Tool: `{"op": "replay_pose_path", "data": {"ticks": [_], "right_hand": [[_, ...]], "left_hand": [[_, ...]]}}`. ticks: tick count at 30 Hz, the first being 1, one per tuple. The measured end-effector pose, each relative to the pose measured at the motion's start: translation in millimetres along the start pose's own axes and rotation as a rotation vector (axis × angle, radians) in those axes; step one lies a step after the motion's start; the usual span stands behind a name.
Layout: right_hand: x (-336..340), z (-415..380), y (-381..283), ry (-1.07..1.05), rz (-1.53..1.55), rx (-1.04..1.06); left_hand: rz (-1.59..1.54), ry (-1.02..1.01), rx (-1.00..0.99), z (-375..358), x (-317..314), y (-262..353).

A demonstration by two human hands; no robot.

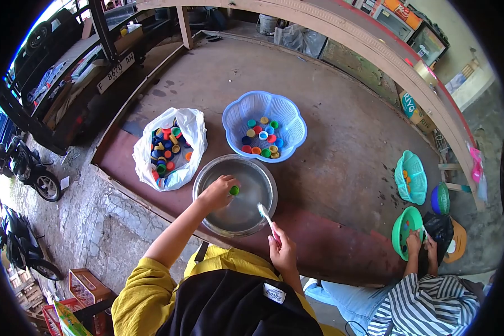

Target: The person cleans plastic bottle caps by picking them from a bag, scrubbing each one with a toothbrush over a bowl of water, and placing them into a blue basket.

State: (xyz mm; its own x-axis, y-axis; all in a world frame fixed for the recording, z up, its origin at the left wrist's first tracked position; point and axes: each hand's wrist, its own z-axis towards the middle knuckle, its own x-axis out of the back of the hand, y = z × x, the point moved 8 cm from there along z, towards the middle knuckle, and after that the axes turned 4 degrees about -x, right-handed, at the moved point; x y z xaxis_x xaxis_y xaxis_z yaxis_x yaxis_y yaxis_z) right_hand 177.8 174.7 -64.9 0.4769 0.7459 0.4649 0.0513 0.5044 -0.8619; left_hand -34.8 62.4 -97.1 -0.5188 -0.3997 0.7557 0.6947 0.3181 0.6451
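Note:
My left hand [219, 192] is over a metal basin [198, 208] of cloudy water, its fingers closed on a green bottle cap [234, 190]. In my right hand [283, 246] is a toothbrush [265, 213], its white bristled head above the basin's right rim. Just behind the basin stands a blue plastic colander [293, 126] with several coloured caps [263, 135] inside. To the left, a white plastic bag [193, 126] lies open, full of more coloured caps [168, 145].
A co-worker in a striped shirt [425, 305] works at a green basin [400, 232] on the right. Near it are a turquoise basket [410, 162], a purple-and-green bowl [441, 199] and a black bag [439, 227]. A wooden rail [341, 25] runs along the table's far side.

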Motion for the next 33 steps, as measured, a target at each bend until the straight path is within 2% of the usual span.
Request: {"op": "replay_pose_path", "data": {"ticks": [4,8,17,20,26,29,33], "right_hand": [[6,2,-4,0.012,-0.014,-0.026],[5,4,-5,0.023,-0.003,-0.018],[5,1,-4,0.006,-0.034,-0.029],[4,4,-4,0.01,-0.01,-0.015],[0,1,-2,-0.005,-0.01,0.003],[1,2,-6,-0.012,-0.021,0.003],[4,4,-11,-0.01,-0.044,-0.002]], "left_hand": [[-0.067,-0.014,0.007,7,-12,-9],[-0.025,-0.006,-0.036,12,-15,-8],[-0.001,0.001,0.012,12,-18,-12],[-0.05,-0.008,0.017,14,-4,3],[-0.356,0.142,-0.023,12,23,34],[-0.112,0.214,-0.109,10,41,49],[-0.11,0.237,-0.117,10,80,84]]}}
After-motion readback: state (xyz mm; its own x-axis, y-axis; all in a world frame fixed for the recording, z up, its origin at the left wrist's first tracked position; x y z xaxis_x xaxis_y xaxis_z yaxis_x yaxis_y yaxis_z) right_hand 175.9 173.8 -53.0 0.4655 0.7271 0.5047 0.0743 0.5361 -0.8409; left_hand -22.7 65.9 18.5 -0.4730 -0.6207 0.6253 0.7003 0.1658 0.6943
